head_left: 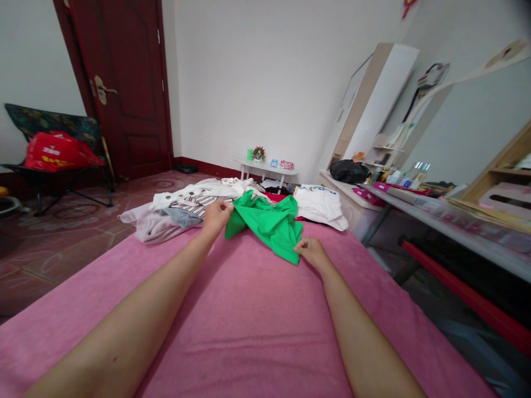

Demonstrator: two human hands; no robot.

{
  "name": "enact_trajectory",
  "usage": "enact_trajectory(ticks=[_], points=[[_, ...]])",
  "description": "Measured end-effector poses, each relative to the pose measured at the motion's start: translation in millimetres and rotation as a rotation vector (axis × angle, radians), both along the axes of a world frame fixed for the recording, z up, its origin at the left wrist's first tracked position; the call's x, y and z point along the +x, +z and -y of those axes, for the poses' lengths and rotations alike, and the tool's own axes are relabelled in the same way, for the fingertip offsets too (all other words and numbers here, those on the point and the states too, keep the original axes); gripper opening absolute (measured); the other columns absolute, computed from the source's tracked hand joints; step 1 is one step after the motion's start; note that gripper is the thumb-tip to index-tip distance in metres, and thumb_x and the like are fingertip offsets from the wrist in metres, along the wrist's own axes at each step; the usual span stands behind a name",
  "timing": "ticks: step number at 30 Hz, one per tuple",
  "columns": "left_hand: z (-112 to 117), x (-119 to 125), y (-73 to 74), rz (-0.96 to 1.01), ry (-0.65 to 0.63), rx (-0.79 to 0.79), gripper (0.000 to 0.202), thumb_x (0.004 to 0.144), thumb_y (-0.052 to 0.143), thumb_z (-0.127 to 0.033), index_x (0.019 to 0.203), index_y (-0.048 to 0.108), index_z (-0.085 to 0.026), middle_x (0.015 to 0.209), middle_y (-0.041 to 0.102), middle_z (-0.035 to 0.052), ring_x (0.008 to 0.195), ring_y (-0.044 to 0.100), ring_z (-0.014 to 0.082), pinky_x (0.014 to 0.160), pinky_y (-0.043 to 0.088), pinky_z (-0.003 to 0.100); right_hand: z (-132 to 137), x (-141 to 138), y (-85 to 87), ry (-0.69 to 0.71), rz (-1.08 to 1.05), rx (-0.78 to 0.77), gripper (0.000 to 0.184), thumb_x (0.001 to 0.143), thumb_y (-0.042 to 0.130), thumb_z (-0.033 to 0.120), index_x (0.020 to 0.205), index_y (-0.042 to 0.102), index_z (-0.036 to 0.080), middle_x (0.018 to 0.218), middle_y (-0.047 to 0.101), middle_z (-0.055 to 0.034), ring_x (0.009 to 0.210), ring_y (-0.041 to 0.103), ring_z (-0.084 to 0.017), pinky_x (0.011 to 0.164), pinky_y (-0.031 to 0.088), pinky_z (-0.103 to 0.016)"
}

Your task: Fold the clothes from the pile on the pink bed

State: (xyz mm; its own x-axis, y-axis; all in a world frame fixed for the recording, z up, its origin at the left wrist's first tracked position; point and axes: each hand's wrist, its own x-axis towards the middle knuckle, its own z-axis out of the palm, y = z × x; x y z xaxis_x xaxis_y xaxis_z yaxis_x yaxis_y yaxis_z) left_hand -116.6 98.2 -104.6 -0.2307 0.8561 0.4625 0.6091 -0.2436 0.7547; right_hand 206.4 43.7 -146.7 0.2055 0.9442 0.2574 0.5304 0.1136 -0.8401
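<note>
A crumpled green garment, perhaps a T-shirt, hangs and lies spread between my two hands over the pink bed cover. My left hand pinches its upper left edge, a little above the bed. With fingers closed, my right hand grips the lower right corner, close to the cover. Behind my left hand is a loose heap of clothes in white, grey, pale pink and stripes. A folded white shirt with blue lettering lies beyond my right hand, on top of other cloth.
Past the bed's far end stands a small white table with a flower pot and little items. A dressing table with bottles borders the bed on the right. On the left, a folding chair holds a red bag near a dark red door.
</note>
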Motion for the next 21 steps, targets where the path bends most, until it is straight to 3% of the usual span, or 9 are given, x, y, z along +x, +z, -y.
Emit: enact_trajectory(ticks=[4, 7, 10, 12, 14, 16, 19, 21], points=[[-4.6, -18.6, -3.8, 0.047, 0.129, -0.019, 0.020, 0.073, 0.052, -0.034, 0.072, 0.061, -0.017, 0.068, 0.063, 0.0028, 0.066, 0.058, 0.0185, 0.060, 0.038, 0.026, -4.1, 7.0, 0.2, -0.068, -0.028, 0.035, 0.017, 0.058, 0.061, 0.032, 0.049, 0.055, 0.018, 0.047, 0.058, 0.0007, 0.048, 0.054, -0.014, 0.046, 0.038, -0.022], [-1.1, -25.1, -4.0, 0.067, 0.232, -0.017, 0.020, 0.075, 0.050, -0.036, 0.076, 0.060, -0.018, 0.071, 0.062, 0.0044, 0.071, 0.058, 0.0216, 0.064, 0.040, 0.029, -2.9, 6.9, 6.7, -0.129, -0.098, 0.079, 0.021, 0.066, 0.052, 0.038, 0.061, 0.056, 0.018, 0.054, 0.060, -0.0011, 0.051, 0.056, -0.014, 0.047, 0.040, -0.023], [6.3, -22.1, -0.4, 0.036, 0.304, 0.039, 0.014, 0.077, 0.049, -0.029, 0.081, 0.058, -0.019, 0.078, 0.062, 0.0057, 0.077, 0.058, 0.0231, 0.069, 0.042, 0.033, 2.6, -9.1, 11.4, -0.070, -0.152, 0.085, 0.028, 0.065, 0.057, 0.044, 0.077, 0.057, 0.019, 0.068, 0.064, -0.0015, 0.056, 0.057, -0.014, 0.049, 0.043, -0.024], [12.4, -14.0, 4.7, -0.044, 0.320, 0.168, 0.016, 0.075, 0.049, -0.020, 0.088, 0.057, -0.019, 0.089, 0.062, 0.0073, 0.087, 0.058, 0.0238, 0.077, 0.043, 0.035, 6.2, -27.9, 11.4, 0.064, -0.184, 0.034, 0.039, 0.058, 0.065, 0.043, 0.088, 0.057, 0.019, 0.076, 0.065, -0.0016, 0.058, 0.058, -0.014, 0.049, 0.044, -0.025], [19.1, -1.6, 11.9, -0.136, 0.250, 0.306, 0.024, 0.073, 0.048, -0.014, 0.095, 0.057, -0.018, 0.098, 0.061, 0.0082, 0.096, 0.056, 0.0236, 0.085, 0.042, 0.035, 8.8, -48.9, 11.0, 0.242, -0.212, -0.035, 0.044, 0.053, 0.070, 0.036, 0.092, 0.057, 0.019, 0.077, 0.064, -0.0007, 0.061, 0.058, -0.015, 0.052, 0.045, -0.026], [26.5, 13.6, 20.0, -0.206, 0.107, 0.359, 0.023, 0.075, 0.049, -0.016, 0.096, 0.058, -0.019, 0.100, 0.062, 0.0074, 0.099, 0.055, 0.0231, 0.089, 0.041, 0.035, 11.9, -69.0, 13.4, 0.389, -0.229, -0.084, 0.035, 0.054, 0.067, 0.030, 0.085, 0.059, 0.018, 0.071, 0.060, 0.0014, 0.064, 0.057, -0.015, 0.056, 0.045, -0.026], [39.6, 36.8, 30.8, -0.296, -0.120, 0.249, 0.023, 0.080, 0.052, -0.029, 0.098, 0.062, -0.020, 0.103, 0.064, 0.0064, 0.101, 0.057, 0.0239, 0.091, 0.042, 0.035, 26.4, -99.6, 25.2, 0.510, -0.133, -0.023, 0.011, 0.063, 0.056, 0.024, 0.072, 0.058, 0.017, 0.065, 0.054, 0.0037, 0.065, 0.053, -0.014, 0.058, 0.040, -0.023], [49.5, 48.5, 34.7, -0.371, -0.270, 0.105, 0.041, 0.079, 0.054, -0.045, 0.111, 0.060, -0.020, 0.114, 0.063, 0.0080, 0.106, 0.056, 0.0259, 0.093, 0.042, 0.037, 47.0, -123.4, 35.7, 0.637, 0.063, 0.085, 0.007, 0.068, 0.049, 0.016, 0.069, 0.056, 0.016, 0.066, 0.051, 0.0040, 0.067, 0.049, -0.012, 0.059, 0.036, -0.021]])
